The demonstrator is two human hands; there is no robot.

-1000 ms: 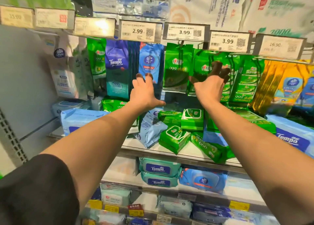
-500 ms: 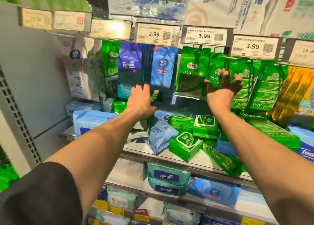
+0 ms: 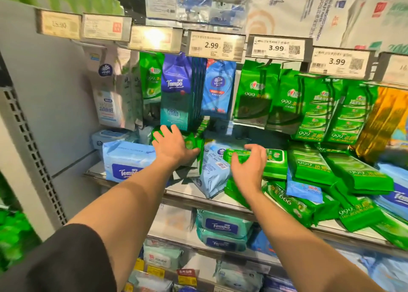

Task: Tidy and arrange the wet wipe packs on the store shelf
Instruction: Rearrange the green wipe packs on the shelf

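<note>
Supermarket shelving fills the view, with a grey metal shelf [image 3: 123, 182] across the middle and a row of white price tags [image 3: 215, 46] along the rail above it.

At the far left, tall white hanging packs [image 3: 108, 88] sit against the grey side panel. Below them a pale blue soft pack with a dark blue Tempo label [image 3: 127, 160] lies flat on the shelf. Just right of it, the left hand [image 3: 171, 147] rests palm down on a small green wet wipe pack [image 3: 191, 142], its fingers spread and laid over the pack's top; whether they curl round its far edge cannot be told. Above that hand hang blue and teal Tempo packs [image 3: 175, 91] and a light blue Vinda pack [image 3: 218, 88].

Between the hands a pale blue pack with a barcode sticker [image 3: 213, 172] leans tilted at the shelf's near edge. The right hand [image 3: 248, 167] hovers over a flat green pack with a white-edged lid flap [image 3: 274, 162], its fingers loosely bent and apart, gripping nothing.

Further right, long green 999 packs [image 3: 357, 174] lie piled at slanting angles, more green packs [image 3: 251, 93] hang above, and yellow packs [image 3: 384, 117] hang at the far right.
</note>
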